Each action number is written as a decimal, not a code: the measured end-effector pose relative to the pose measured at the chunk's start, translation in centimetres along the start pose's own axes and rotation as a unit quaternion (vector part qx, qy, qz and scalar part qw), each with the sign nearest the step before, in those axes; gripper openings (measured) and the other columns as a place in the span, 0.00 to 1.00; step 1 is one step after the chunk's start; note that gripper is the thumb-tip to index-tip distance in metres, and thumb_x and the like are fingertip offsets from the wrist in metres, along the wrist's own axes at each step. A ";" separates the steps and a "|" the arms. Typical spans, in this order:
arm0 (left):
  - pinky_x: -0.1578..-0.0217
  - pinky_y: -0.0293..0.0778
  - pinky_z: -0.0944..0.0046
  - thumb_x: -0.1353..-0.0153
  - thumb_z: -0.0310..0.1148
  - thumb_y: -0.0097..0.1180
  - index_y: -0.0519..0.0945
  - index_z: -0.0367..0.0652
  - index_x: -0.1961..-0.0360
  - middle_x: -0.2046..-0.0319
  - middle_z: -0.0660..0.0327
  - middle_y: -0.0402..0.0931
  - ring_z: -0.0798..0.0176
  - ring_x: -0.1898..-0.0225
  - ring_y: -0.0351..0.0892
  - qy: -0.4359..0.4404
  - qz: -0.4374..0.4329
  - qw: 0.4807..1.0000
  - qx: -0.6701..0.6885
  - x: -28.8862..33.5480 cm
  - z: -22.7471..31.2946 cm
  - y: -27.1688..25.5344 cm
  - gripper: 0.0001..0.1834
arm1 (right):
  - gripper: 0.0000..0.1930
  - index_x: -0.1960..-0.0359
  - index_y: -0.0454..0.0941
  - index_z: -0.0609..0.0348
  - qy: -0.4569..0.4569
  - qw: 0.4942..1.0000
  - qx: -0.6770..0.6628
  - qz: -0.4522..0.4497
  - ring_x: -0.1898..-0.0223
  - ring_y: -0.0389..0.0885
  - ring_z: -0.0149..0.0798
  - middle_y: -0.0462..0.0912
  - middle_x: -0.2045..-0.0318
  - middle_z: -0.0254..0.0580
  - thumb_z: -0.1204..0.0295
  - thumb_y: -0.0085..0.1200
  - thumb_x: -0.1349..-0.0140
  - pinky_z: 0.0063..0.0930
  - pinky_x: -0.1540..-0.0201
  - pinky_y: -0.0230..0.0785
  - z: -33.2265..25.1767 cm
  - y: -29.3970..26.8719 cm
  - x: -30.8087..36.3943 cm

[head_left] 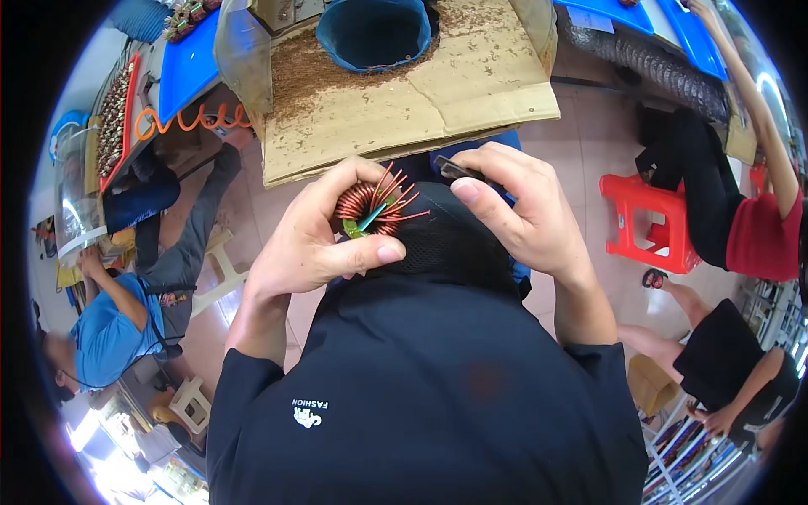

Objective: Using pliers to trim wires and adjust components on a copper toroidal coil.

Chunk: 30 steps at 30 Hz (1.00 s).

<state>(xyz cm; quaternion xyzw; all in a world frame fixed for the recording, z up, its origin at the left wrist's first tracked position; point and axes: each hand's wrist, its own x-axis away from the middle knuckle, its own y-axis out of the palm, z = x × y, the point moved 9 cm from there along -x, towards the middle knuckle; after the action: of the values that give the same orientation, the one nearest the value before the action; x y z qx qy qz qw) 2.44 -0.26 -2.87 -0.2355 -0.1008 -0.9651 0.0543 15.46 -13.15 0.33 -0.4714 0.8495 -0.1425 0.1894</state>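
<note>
Copper coil fans its wire ends toward the upper right.

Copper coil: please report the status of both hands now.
Left hand closed on copper coil. Right hand holding small dark tool, apart from coil. Wire ends fan out between hands.

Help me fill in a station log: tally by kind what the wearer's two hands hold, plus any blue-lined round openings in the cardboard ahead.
Copper-coloured wire coil, counted with the teal strip in it, in the left hand: 1
Dark tool, exact type unclear, in the right hand: 1
Blue-lined round opening in the cardboard: 1
Total: 3
</note>
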 end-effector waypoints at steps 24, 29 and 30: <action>0.69 0.69 0.66 0.42 0.36 0.70 0.77 0.40 0.62 0.76 0.63 0.77 0.70 0.73 0.74 0.113 -0.088 0.960 -0.242 -1.8 0.7 2.2 0.15 | 0.18 0.69 0.83 0.61 -0.039 0.981 0.107 -0.158 0.70 0.82 0.51 0.81 0.76 0.46 0.56 0.59 0.34 0.42 0.67 0.73 0.4 1.8 0.0; 0.69 0.68 0.68 0.41 0.38 0.69 0.77 0.40 0.62 0.77 0.63 0.74 0.71 0.74 0.71 0.117 0.001 0.958 -0.261 -1.8 0.6 1.1 0.16 | 0.17 0.68 0.83 0.59 -0.065 0.945 0.280 -0.153 0.70 0.82 0.50 0.81 0.75 0.45 0.55 0.58 0.34 0.41 0.68 0.73 -2.7 1.1 -0.6; 0.69 0.68 0.68 0.41 0.38 0.69 0.77 0.40 0.62 0.77 0.63 0.73 0.71 0.75 0.70 0.137 0.027 0.953 -0.268 -1.5 1.1 0.9 0.16 | 0.15 0.66 0.83 0.60 -0.063 0.950 0.275 -0.136 0.71 0.81 0.49 0.81 0.75 0.45 0.59 0.60 0.36 0.38 0.69 0.73 -2.9 0.9 -0.7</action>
<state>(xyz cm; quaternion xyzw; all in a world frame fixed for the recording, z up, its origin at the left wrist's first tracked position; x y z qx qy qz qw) 4.39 -0.79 -2.50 -0.1093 0.1767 -0.9778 0.0290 13.80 -11.90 2.68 -0.5196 0.6918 -0.3653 0.3434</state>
